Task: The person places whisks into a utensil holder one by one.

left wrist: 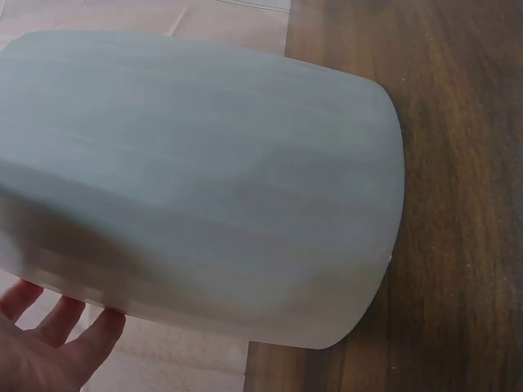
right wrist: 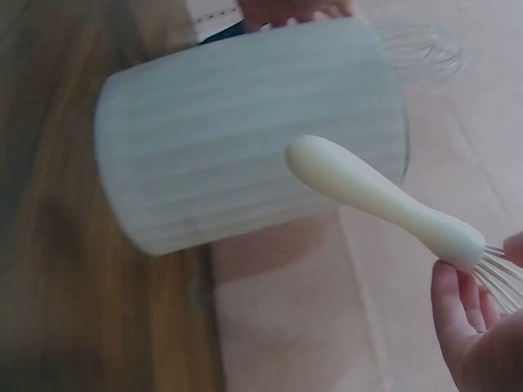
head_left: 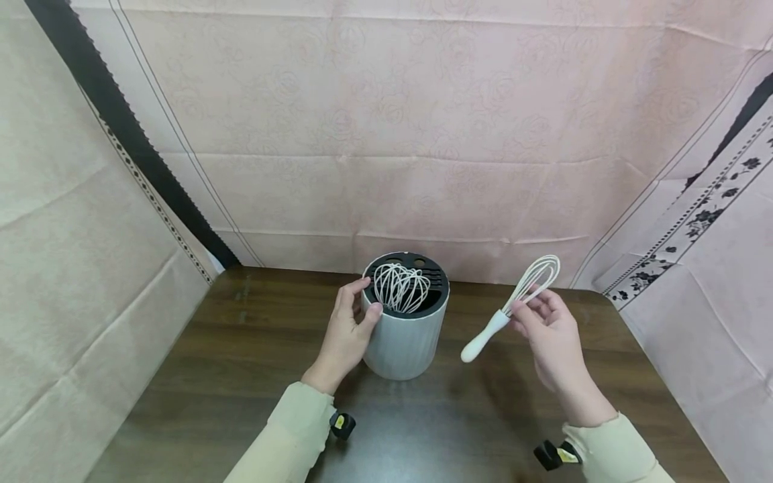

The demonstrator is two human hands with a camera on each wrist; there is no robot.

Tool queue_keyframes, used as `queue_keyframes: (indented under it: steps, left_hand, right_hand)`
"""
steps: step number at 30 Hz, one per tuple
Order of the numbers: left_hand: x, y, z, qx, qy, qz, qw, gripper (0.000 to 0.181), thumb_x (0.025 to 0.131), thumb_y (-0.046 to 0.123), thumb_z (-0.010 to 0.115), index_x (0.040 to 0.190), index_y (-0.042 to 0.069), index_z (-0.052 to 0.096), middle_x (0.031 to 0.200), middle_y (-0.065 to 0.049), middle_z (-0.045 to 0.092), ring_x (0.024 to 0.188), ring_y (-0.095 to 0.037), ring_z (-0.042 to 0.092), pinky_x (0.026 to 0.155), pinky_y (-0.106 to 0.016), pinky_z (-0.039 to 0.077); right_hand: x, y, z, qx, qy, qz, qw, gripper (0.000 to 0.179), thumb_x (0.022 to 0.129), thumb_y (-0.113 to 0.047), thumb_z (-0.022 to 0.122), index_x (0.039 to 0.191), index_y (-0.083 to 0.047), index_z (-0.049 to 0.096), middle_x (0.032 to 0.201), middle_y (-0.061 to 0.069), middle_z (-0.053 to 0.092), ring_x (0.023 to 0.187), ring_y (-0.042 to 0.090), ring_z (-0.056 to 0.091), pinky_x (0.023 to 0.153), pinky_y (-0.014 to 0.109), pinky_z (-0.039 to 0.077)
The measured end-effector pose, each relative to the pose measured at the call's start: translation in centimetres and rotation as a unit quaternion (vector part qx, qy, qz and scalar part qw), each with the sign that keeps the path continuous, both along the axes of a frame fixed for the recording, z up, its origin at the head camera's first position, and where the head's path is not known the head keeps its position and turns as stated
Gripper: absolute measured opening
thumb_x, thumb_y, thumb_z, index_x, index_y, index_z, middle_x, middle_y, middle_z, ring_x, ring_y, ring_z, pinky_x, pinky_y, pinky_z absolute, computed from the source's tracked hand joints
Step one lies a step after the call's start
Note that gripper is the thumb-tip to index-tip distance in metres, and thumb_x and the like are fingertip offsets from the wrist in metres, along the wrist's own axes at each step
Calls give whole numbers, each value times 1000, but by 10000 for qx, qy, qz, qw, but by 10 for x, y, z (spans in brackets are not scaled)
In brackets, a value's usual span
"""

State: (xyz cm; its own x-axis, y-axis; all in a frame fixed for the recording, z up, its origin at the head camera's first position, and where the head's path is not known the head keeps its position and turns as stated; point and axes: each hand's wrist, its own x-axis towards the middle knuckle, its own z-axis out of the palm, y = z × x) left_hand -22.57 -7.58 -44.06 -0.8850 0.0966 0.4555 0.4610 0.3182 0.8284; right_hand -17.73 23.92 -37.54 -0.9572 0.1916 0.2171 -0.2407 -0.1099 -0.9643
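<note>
A grey-white ribbed utensil holder [head_left: 401,345] with a black slotted top stands upright near the table's back edge. Out of its top pokes the wire head of one whisk [head_left: 398,287]; the rest of it is hidden inside. My left hand [head_left: 345,332] grips the holder's left side at the rim, and in the left wrist view its fingertips [left wrist: 102,335] touch the wall. To the right, my right hand [head_left: 552,335] pinches a second whisk [head_left: 498,322] by its wires near the handle. Its pale handle [right wrist: 368,192] points down toward the holder, apart from it.
The dark brown wooden table [head_left: 241,396] lies under both hands. Behind it hangs a pale pink patterned cloth [head_left: 423,121], with more cloth at the left [head_left: 90,268] and right [head_left: 718,315] sides.
</note>
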Motion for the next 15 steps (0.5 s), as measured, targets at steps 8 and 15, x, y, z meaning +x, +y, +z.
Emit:
queue_keyframes:
  steps: [8, 15]
  left_hand:
    - [0, 0, -1, -5, -63, -17, 10000, 50, 98, 44, 51, 142, 26, 37, 139, 0, 37, 129, -20, 42, 104, -44, 39]
    - [0, 0, -1, -12, -39, -13, 10000, 49, 98, 43, 51, 142, 24, 37, 139, -2, 38, 128, -21, 43, 104, -45, 40]
  right_hand:
    - [4, -13, 23, -654, 645, -370, 9951, 35, 92, 0, 62, 121, -1, 43, 106, 15, 54, 92, 17, 62, 76, 29, 56]
    - [0, -22, 31, -1415, 1094, -418, 9830, 40, 90, 2, 64, 123, -1, 43, 104, 15, 52, 90, 20, 60, 76, 31, 56]
